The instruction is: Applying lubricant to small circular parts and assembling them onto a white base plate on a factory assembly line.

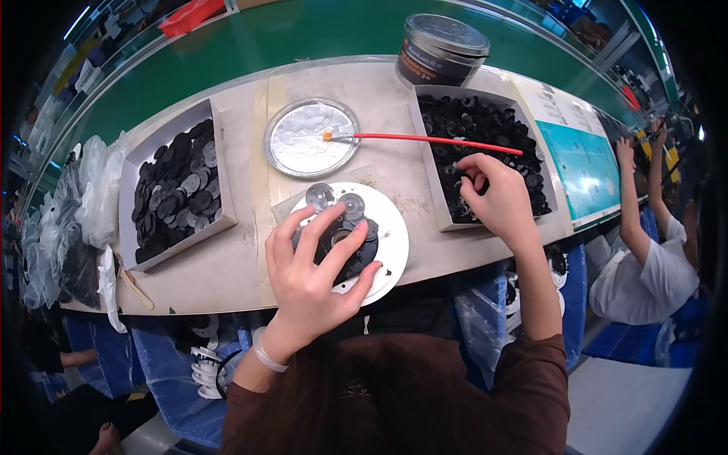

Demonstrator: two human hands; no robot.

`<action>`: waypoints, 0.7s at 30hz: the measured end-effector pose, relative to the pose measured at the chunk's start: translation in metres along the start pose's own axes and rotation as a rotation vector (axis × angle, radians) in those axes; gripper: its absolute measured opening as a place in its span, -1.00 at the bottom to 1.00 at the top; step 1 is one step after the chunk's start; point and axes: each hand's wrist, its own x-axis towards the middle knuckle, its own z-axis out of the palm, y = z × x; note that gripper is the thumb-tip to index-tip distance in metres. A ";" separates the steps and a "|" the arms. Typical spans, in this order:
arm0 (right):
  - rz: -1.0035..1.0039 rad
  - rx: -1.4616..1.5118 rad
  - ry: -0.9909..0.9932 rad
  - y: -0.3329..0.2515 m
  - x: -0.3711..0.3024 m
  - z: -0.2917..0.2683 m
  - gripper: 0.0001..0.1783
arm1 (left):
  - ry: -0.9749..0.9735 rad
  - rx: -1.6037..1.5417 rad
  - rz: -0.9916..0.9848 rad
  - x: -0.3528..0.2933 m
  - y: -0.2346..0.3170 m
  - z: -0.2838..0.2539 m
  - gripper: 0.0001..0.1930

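Note:
My left hand (312, 277) lies with its fingers spread over a round white plastic disc (394, 243). Its fingertips touch dark grey toothed wheels (352, 206) set in a ring on the disc, around a black centre part (353, 262) that the hand partly covers. Over at the right, my right hand (497, 196) dips into a white cardboard box (455, 225) full of small black plastic parts (462, 121). Thumb and forefinger are curled together there, and what they pinch cannot be made out among the black parts.
Left of the disc, another white box (226, 216) holds dark flat wheels (182, 178). A clear dish of white grease (303, 125) carries a red-handled brush (432, 139), reaching across the right box. Behind stands a tin (442, 49). Plastic bags (98, 182) line the left; a co-worker's arms (633, 205) show right.

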 end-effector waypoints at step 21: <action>-0.059 0.219 0.076 0.001 -0.001 0.001 -0.91 | -0.001 -0.012 0.006 0.001 -0.001 -0.001 -0.63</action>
